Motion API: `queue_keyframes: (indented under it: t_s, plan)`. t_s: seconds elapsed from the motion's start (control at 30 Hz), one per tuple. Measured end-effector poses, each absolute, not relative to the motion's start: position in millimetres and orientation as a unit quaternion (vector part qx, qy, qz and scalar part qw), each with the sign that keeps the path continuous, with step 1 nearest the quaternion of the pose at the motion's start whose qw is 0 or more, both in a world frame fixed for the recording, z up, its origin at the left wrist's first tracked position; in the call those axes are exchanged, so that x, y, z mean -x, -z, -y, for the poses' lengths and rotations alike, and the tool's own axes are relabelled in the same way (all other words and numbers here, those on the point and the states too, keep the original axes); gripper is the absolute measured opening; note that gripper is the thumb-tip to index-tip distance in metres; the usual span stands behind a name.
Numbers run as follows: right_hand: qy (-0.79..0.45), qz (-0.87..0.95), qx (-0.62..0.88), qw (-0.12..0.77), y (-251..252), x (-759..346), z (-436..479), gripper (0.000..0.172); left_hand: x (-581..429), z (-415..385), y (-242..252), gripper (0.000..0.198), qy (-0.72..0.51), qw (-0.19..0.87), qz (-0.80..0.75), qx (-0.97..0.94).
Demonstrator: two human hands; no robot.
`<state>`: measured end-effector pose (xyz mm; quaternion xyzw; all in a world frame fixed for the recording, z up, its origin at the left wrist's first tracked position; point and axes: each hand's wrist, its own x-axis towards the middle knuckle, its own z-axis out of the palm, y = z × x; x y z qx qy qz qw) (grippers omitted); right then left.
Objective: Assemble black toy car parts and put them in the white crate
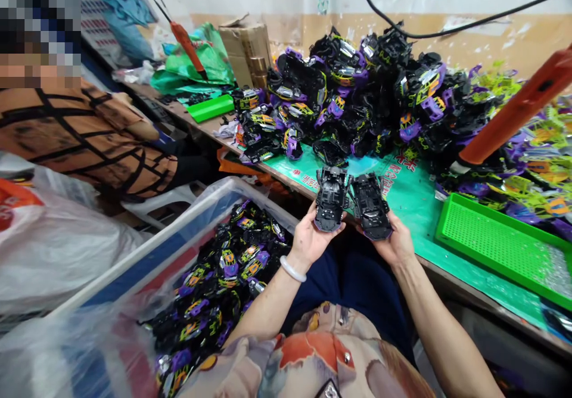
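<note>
Two black toy car bodies are held side by side over the table's front edge, their dark undersides facing me. My left hand [311, 235] has its fingers closed round the lower end of the left toy car body [331, 198]. Round the right toy car body [370, 205] my right hand [397, 240] is closed in the same way. The two bodies nearly touch each other. Behind them a big heap of black, purple and yellow-green toy car parts [339, 97] lies on the green table covering [413, 219].
To my left, a lined bin [223, 192] holds many similar toy cars [227, 264]. A green perforated tray [491, 231] with small screws is at right. An orange electric screwdriver [518, 109] hangs above it. A co-worker [89, 136] sits at left, near a cardboard box [243, 52].
</note>
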<state>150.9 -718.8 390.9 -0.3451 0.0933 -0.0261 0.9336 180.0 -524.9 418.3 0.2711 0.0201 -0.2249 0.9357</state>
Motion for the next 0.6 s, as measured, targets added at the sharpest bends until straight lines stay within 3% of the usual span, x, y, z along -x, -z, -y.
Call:
queue_keyframes:
  t_s: [0.37,0.6]
  plan:
    - [-0.058,-0.066,0.334,0.938,-371.4,-155.2,684.1,0.026,-161.5,490.8,-408.8,0.033,0.159,0.937,-0.051,-0.306]
    - [-0.131,0.018,0.375,0.917,-359.9,-166.1,589.3,0.029,-150.0,430.8,-388.6,0.028,0.057,0.951,-0.145,-0.267]
